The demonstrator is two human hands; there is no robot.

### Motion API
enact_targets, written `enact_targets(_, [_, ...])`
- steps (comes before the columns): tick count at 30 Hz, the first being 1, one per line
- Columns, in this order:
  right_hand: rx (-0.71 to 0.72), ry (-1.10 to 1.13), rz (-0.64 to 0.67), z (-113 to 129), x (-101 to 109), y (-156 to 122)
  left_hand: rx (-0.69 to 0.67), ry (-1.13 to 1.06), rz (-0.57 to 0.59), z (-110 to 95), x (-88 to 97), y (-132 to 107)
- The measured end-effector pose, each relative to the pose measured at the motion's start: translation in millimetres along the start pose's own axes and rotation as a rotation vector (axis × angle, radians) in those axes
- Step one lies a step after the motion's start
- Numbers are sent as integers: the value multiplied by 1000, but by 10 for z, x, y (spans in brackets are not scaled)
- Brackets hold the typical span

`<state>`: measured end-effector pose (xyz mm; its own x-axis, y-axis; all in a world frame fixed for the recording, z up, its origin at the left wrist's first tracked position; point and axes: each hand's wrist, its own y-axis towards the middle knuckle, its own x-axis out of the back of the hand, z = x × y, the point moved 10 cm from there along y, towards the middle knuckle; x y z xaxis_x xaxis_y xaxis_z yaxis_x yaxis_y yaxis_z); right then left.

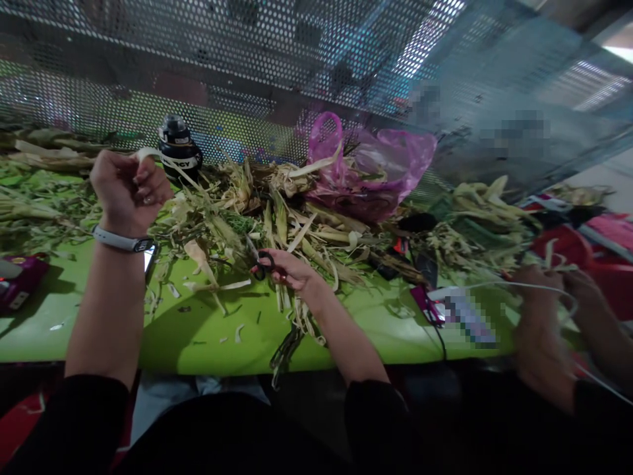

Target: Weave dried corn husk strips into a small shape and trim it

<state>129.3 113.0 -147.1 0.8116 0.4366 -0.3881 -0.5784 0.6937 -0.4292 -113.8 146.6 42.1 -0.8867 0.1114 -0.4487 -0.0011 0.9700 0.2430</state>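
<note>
My left hand (129, 185) is raised on the left, wrist bent, its fingers closed on a pale strip of corn husk (171, 161) that trails to the right. On that wrist sits a grey smart band (119, 240). Lower down in the middle, my right hand (291, 269) grips a pair of scissors (265, 265) by the black handles, the blades pointing up and left. Dry corn husks (281, 221) and shredded strips lie heaped around the scissors. A loose piece of husk (200, 257) rests on the green tabletop (198, 343) between my hands.
Behind the heap stand a dark bottle (179, 155) and a pink plastic bag (366, 191) against a perforated metal screen (237, 66). A purple device (20, 284) is at far left. At right are a phone (467, 316), a white cable (514, 285) and another person's hands (539, 284).
</note>
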Motion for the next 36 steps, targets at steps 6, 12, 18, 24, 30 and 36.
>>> enact_targets(6, [14,224,-71,-111,-80,41,9,3,50,83,-42,30])
enact_targets(12, [88,183,75,-29,-223,-53,103,71,234,182,-243,-25])
enact_targets(18, [168,152,445,62,-589,-255,155,93,382,337,-484,-109])
enact_targets(24, [234,91,420,109,-643,-347,326,108,493,801,-764,-238])
enact_targets(30, [348,-27,63,222,-381,-285,452,149,491,1022,-768,-294])
enact_targets(36, [474,-252,-237,401,0,-205,258,159,454,646,-716,-214])
